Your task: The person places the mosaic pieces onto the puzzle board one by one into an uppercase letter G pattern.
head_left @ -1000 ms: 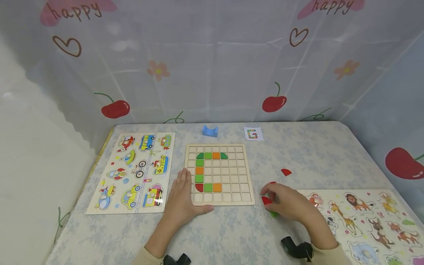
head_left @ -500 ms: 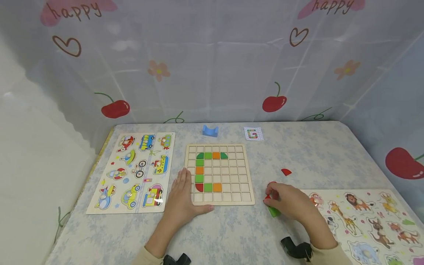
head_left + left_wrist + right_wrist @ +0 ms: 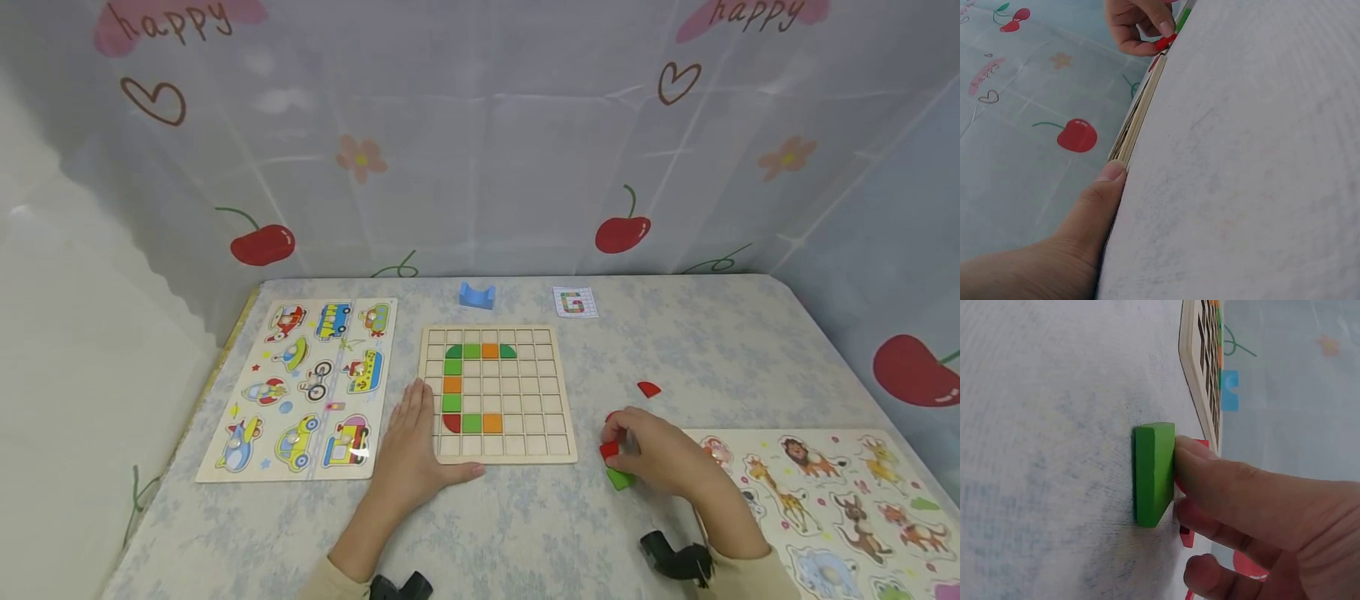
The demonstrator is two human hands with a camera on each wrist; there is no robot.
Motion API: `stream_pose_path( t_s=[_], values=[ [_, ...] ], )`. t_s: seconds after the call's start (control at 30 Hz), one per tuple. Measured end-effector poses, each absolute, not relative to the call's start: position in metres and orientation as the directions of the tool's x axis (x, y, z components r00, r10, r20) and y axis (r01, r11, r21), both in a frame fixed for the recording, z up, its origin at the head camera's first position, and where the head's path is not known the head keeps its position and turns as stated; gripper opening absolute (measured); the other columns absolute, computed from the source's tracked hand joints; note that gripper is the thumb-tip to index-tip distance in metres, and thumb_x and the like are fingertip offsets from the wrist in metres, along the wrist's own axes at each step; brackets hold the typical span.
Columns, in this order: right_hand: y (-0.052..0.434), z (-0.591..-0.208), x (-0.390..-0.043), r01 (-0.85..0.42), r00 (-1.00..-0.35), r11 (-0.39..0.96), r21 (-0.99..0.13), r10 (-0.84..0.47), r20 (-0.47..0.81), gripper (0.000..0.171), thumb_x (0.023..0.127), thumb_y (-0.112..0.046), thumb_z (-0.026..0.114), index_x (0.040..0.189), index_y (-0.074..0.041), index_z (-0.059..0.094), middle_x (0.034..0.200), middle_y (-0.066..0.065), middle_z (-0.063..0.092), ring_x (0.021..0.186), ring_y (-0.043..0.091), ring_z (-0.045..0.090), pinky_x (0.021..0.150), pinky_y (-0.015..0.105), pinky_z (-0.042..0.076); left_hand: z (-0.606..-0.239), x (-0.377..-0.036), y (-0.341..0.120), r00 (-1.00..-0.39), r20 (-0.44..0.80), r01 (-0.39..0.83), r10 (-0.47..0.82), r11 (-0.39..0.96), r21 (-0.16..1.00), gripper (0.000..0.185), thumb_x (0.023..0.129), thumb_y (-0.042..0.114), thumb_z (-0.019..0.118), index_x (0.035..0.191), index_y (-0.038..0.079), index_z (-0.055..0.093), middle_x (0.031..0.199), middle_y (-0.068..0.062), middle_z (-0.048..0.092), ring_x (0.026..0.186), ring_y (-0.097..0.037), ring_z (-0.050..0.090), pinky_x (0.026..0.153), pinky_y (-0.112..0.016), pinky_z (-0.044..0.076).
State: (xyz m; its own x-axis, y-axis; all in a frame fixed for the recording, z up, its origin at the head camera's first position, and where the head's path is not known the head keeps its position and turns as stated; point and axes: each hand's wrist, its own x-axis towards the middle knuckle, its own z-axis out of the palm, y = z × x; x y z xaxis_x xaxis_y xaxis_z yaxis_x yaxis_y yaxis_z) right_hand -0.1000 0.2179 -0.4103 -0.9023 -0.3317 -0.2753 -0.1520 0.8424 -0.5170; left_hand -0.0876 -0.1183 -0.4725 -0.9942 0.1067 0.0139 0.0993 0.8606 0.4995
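Note:
In the head view, a wooden grid board (image 3: 517, 400) lies mid-table, with green, orange and red tiles set in a C-shaped line. My left hand (image 3: 408, 442) rests at its lower left corner, fingers straight along the left side and thumb spread at the front edge. To the right of the board, my right hand (image 3: 652, 450) pinches a red block (image 3: 609, 451) between thumb and fingers, low over the table. A green block (image 3: 1155, 475) lies just beside the thumb. Another red piece (image 3: 612, 415) shows partly behind the fingers.
A red quarter-round piece (image 3: 648, 389) lies beyond the right hand. A vehicle puzzle (image 3: 300, 392) is at left, an animal puzzle (image 3: 840, 500) under the right forearm's side. At the back are a blue block (image 3: 477, 296) and a small pattern card (image 3: 575, 302).
My right hand has shifted slightly right at the loose pieces, and the green block shows more in front of it. My left hand has stayed at the board.

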Motion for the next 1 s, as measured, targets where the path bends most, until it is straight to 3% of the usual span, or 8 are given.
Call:
stream_pose_path(
  t_s=[0.13, 0.53, 1.0],
  values=[
    [0.218, -0.411, -0.102, -0.129, -0.901, 0.82, -0.558, -0.332, -0.28, 0.018, 0.082, -0.019, 0.073, 0.088, -0.02, 0.056, 0.077, -0.005, 0.055, 0.065, 0.011, 0.047, 0.057, 0.024, 0.039, -0.473, -0.088, -0.118, -0.994, 0.023, 0.1, 0.102, 0.862, 0.497, 0.14, 0.051, 0.085, 0.064, 0.152, 0.006, 0.008, 0.161, -0.007, 0.0, 0.149, -0.024, 0.0, 0.122, -0.045, 0.01],
    [0.189, -0.412, -0.124, -0.112, -0.922, 0.69, -0.715, -0.34, -0.184, 0.015, 0.082, -0.021, 0.073, 0.089, -0.02, 0.06, 0.08, -0.002, 0.057, 0.061, 0.015, 0.049, 0.054, 0.023, 0.043, -0.472, -0.088, -0.118, -0.995, 0.01, 0.091, 0.1, 0.853, 0.513, 0.139, 0.051, 0.084, 0.066, 0.152, 0.007, 0.008, 0.161, -0.006, 0.0, 0.149, -0.023, 0.0, 0.122, -0.046, 0.01],
    [0.118, -0.425, -0.136, -0.125, -0.922, 0.687, -0.716, -0.347, -0.173, 0.015, 0.081, -0.021, 0.075, 0.088, -0.02, 0.061, 0.074, -0.004, 0.056, 0.062, 0.015, 0.048, 0.054, 0.025, 0.041, -0.47, -0.088, -0.118, -0.995, -0.016, 0.08, 0.102, 0.862, 0.5, 0.138, 0.053, 0.084, 0.064, 0.152, 0.007, 0.006, 0.161, -0.006, -0.002, 0.149, -0.022, -0.002, 0.122, -0.044, 0.008]
  ],
)
